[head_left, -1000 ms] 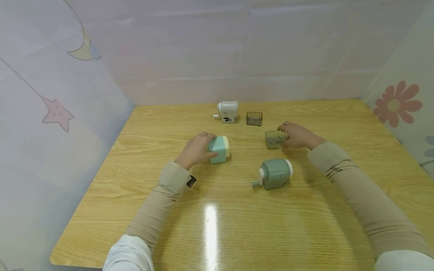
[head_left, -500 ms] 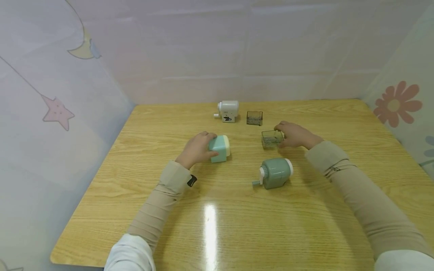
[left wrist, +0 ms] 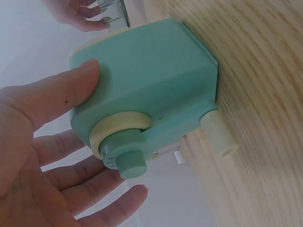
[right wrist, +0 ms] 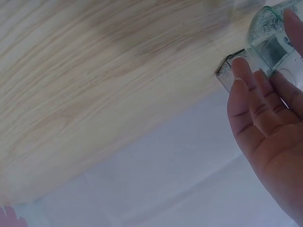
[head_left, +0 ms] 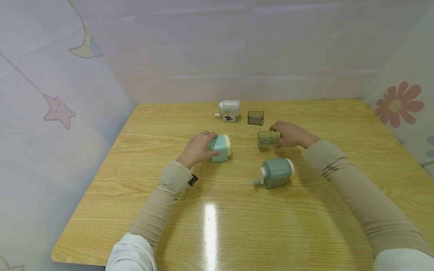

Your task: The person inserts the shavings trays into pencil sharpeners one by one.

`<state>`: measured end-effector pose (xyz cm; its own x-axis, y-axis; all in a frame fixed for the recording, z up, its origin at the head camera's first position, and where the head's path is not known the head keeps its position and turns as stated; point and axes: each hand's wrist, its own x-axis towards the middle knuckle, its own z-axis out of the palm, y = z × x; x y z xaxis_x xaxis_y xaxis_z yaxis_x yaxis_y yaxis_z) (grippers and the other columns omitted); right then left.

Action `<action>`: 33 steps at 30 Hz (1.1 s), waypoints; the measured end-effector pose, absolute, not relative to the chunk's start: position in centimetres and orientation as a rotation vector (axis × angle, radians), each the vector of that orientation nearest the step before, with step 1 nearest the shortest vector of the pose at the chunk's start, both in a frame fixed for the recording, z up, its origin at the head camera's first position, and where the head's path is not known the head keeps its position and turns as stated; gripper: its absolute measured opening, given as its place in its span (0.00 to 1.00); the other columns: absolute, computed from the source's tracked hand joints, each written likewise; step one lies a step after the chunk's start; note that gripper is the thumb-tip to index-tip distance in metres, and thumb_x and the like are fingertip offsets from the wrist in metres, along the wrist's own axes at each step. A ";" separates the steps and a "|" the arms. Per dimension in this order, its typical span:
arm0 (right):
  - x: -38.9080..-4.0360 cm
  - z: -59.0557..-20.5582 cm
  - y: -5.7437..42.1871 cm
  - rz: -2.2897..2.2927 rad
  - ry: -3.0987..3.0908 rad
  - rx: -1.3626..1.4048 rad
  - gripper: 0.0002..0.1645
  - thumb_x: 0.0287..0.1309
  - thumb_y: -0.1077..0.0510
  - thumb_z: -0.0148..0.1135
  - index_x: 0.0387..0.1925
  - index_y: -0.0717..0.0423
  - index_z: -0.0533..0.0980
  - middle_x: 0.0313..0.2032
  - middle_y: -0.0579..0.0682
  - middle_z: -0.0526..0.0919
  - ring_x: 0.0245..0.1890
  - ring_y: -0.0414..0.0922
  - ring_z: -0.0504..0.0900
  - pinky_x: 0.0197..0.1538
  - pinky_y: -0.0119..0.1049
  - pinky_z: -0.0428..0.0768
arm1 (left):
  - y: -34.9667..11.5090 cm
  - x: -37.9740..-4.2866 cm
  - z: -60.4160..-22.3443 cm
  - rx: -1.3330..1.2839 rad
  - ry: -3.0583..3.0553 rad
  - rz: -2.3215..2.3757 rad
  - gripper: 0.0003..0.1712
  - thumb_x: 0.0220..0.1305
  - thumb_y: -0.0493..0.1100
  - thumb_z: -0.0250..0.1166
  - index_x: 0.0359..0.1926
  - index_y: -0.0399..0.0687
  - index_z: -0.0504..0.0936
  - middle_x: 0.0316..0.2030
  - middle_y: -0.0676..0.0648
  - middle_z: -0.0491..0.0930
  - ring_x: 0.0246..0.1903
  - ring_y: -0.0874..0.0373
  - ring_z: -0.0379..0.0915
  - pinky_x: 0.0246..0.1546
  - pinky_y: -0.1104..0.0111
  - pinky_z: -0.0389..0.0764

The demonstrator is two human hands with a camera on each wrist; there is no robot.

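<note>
My left hand [head_left: 197, 151] grips a mint-green pencil sharpener [head_left: 218, 149] with a cream edge, thumb on one side and fingers on the other. The left wrist view shows its crank with a cream knob [left wrist: 220, 135] beside the table surface. To the right, my right hand [head_left: 292, 134] pinches a clear shavings drawer [head_left: 266, 140] between thumb and fingers, by its right end. Dark shavings show inside this drawer in the right wrist view. Nearer the front, a dark green pencil sharpener [head_left: 277, 174] with a white rim lies between the two arms, touched by neither hand.
At the back of the wooden table [head_left: 162, 128] stands a white pencil sharpener [head_left: 230, 110] with a printed picture. Right of it sits another see-through drawer [head_left: 255, 119] holding shavings. A pale wall sheet [head_left: 190, 52] rises behind the table's back edge.
My right hand has slid leftward with the clear drawer, closer to the mint-green sharpener. My left hand and its sharpener have hardly moved.
</note>
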<state>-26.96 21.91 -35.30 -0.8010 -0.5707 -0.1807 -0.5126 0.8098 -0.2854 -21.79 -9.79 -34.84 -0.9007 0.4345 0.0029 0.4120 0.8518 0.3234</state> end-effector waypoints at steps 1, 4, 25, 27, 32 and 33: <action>-27.0 -35.3 21.8 -0.327 2.737 -0.837 0.38 0.48 0.59 0.68 0.57 0.72 0.63 0.52 0.67 0.68 0.37 0.54 0.76 0.41 0.48 0.75 | -9.8 -21.8 -34.9 0.678 2.954 0.492 0.35 0.52 0.50 0.68 0.59 0.41 0.69 0.50 0.41 0.73 0.44 0.51 0.71 0.43 0.60 0.75; -26.9 -35.1 21.5 -0.330 2.730 -0.834 0.37 0.48 0.59 0.68 0.57 0.72 0.64 0.52 0.67 0.68 0.37 0.54 0.76 0.40 0.48 0.75 | -9.8 -21.8 -34.9 0.682 2.954 0.490 0.35 0.52 0.50 0.68 0.59 0.41 0.69 0.51 0.41 0.73 0.44 0.51 0.71 0.43 0.60 0.75; -26.9 -34.8 19.0 -0.251 2.681 -0.883 0.37 0.47 0.59 0.68 0.57 0.70 0.64 0.54 0.66 0.67 0.46 0.59 0.73 0.47 0.52 0.72 | -9.8 -22.0 -34.9 0.655 2.939 0.517 0.36 0.52 0.50 0.69 0.59 0.41 0.68 0.51 0.41 0.72 0.45 0.51 0.70 0.43 0.60 0.75; -26.9 -34.7 18.7 -0.231 2.680 -0.882 0.38 0.47 0.59 0.69 0.57 0.70 0.64 0.55 0.67 0.66 0.50 0.60 0.71 0.49 0.53 0.71 | -9.8 -22.0 -34.9 0.658 2.940 0.524 0.36 0.51 0.50 0.69 0.59 0.41 0.69 0.50 0.41 0.73 0.44 0.52 0.70 0.43 0.61 0.75; -27.0 -34.6 18.2 -0.210 2.678 -0.899 0.39 0.46 0.59 0.69 0.57 0.70 0.65 0.58 0.69 0.63 0.55 0.63 0.67 0.53 0.55 0.68 | -9.8 -22.0 -34.9 0.659 2.940 0.526 0.36 0.52 0.50 0.69 0.59 0.41 0.69 0.50 0.41 0.73 0.44 0.52 0.70 0.43 0.61 0.75; -27.0 -34.5 18.1 -0.211 2.677 -0.904 0.39 0.46 0.59 0.69 0.57 0.70 0.65 0.58 0.69 0.63 0.55 0.63 0.66 0.53 0.55 0.67 | -9.9 -22.0 -34.9 0.659 2.939 0.526 0.36 0.52 0.50 0.69 0.59 0.41 0.69 0.50 0.41 0.73 0.44 0.52 0.70 0.43 0.61 0.75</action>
